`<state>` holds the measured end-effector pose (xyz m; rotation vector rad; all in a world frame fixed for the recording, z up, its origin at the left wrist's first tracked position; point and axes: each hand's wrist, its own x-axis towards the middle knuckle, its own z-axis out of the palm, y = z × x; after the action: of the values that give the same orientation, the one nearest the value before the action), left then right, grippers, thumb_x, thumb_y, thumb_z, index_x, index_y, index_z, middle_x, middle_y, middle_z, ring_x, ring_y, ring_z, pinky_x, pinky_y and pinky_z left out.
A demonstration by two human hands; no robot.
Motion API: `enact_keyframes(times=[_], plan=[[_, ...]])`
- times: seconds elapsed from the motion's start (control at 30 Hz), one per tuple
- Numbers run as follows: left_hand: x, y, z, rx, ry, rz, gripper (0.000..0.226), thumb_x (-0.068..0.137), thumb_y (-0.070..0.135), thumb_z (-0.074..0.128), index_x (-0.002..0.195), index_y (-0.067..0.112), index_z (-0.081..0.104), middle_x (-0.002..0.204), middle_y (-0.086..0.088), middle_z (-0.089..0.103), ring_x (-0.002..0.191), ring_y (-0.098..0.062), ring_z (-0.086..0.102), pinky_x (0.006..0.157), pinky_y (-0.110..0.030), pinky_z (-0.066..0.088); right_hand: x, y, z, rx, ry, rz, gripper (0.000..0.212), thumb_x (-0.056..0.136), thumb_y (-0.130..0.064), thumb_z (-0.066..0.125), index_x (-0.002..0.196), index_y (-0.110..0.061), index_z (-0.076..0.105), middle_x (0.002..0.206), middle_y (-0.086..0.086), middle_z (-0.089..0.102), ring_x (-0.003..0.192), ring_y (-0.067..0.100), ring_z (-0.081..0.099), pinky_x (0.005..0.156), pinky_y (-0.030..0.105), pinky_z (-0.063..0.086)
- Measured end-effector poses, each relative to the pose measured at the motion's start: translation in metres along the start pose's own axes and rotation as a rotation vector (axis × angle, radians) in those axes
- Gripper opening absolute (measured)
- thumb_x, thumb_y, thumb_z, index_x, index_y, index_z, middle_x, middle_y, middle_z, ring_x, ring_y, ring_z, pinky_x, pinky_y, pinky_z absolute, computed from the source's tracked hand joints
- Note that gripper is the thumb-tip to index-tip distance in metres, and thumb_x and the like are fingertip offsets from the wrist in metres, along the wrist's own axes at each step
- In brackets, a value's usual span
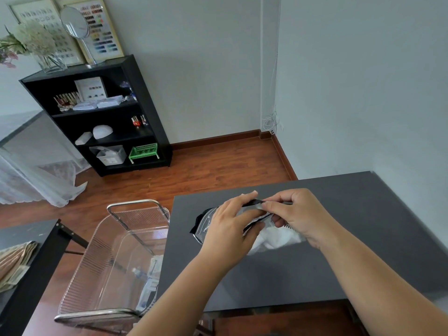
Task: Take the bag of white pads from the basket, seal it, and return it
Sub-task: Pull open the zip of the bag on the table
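A clear plastic bag of white pads [274, 238] with a black zip edge lies on the dark grey table [315, 270]. My left hand [230, 229] pinches the black top edge from the left, and its thumb lies under the strip. My right hand [294, 214] pinches the same edge from the right, fingertips almost meeting the left ones. The white pads show below my right hand. The clear basket [109, 260] with metal handles stands on the floor left of the table, holding a few small packets.
A black shelf unit [101, 117] with a green crate, boxes and bottles stands against the far wall. A second dark table [29, 241] with folded cloth is at the left edge. Wooden floor lies between them.
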<state>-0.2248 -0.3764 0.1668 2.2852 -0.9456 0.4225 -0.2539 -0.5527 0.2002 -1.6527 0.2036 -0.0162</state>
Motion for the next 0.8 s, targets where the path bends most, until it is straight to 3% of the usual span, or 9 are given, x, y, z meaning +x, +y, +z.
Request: enact_keyframes(times=[0.13, 0.2, 0.33, 0.43, 0.6, 0.7, 0.8], plan=[[0.003, -0.005, -0.001, -0.15, 0.041, -0.114, 0.01, 0.085, 0.018, 0.075, 0.094, 0.014, 0.079, 0.112, 0.005, 0.068, 0.099, -0.015, 0.066, 0.085, -0.039, 0.054, 0.003, 0.006, -0.001, 0.167, -0.025, 0.067, 0.013, 0.084, -0.021, 0.072, 0.08, -0.011, 0.079, 0.078, 0.01, 0.072, 0.06, 0.014, 0.062, 0.057, 0.023, 0.051], [0.001, -0.008, -0.001, -0.191, 0.085, -0.177, 0.008, 0.085, 0.018, 0.076, 0.091, 0.014, 0.079, 0.105, 0.009, 0.069, 0.096, -0.012, 0.066, 0.084, -0.036, 0.055, 0.003, 0.013, -0.006, 0.23, -0.019, 0.078, 0.02, 0.078, -0.033, 0.076, 0.086, -0.015, 0.079, 0.086, 0.008, 0.071, 0.066, 0.013, 0.064, 0.061, 0.024, 0.052], [0.0, -0.01, -0.01, -0.213, 0.19, -0.248, 0.006, 0.084, 0.017, 0.075, 0.09, 0.019, 0.078, 0.09, 0.019, 0.066, 0.084, 0.0, 0.064, 0.076, -0.015, 0.048, 0.0, 0.037, -0.017, -0.265, -0.07, 0.006, 0.038, 0.06, -0.054, 0.081, 0.096, -0.042, 0.074, 0.094, -0.02, 0.069, 0.084, -0.001, 0.061, 0.076, 0.018, 0.046], [0.001, -0.015, -0.017, -0.227, 0.241, -0.299, 0.004, 0.086, 0.017, 0.074, 0.083, 0.019, 0.075, 0.082, 0.016, 0.066, 0.079, -0.002, 0.062, 0.068, -0.006, 0.04, -0.001, 0.055, -0.016, -0.314, -0.033, -0.009, 0.029, 0.068, -0.04, 0.085, 0.094, -0.044, 0.073, 0.088, -0.023, 0.07, 0.08, -0.002, 0.06, 0.075, 0.018, 0.042], [0.003, -0.024, -0.032, -0.284, 0.28, -0.365, 0.014, 0.086, 0.015, 0.074, 0.077, 0.025, 0.071, 0.079, 0.014, 0.068, 0.078, -0.001, 0.063, 0.068, -0.009, 0.042, -0.003, 0.072, -0.01, -0.195, 0.054, -0.084, 0.009, 0.076, -0.023, 0.082, 0.078, -0.03, 0.077, 0.076, -0.009, 0.073, 0.069, 0.009, 0.061, 0.065, 0.014, 0.046], [0.003, -0.035, -0.043, -0.315, 0.299, -0.396, 0.023, 0.087, 0.018, 0.072, 0.075, 0.037, 0.067, 0.075, 0.019, 0.066, 0.069, 0.0, 0.06, 0.062, -0.012, 0.042, -0.001, 0.076, -0.009, -0.178, 0.069, -0.11, 0.007, 0.077, -0.017, 0.081, 0.074, -0.022, 0.076, 0.071, -0.012, 0.072, 0.066, 0.01, 0.058, 0.063, 0.016, 0.045], [0.002, -0.049, -0.056, -0.397, 0.343, -0.45, 0.016, 0.088, 0.022, 0.071, 0.078, 0.035, 0.07, 0.068, 0.017, 0.063, 0.06, 0.0, 0.053, 0.057, -0.018, 0.041, -0.001, 0.077, -0.011, -0.152, 0.051, -0.122, 0.01, 0.079, -0.018, 0.079, 0.072, -0.024, 0.075, 0.071, -0.005, 0.071, 0.064, 0.008, 0.057, 0.063, 0.019, 0.045]])
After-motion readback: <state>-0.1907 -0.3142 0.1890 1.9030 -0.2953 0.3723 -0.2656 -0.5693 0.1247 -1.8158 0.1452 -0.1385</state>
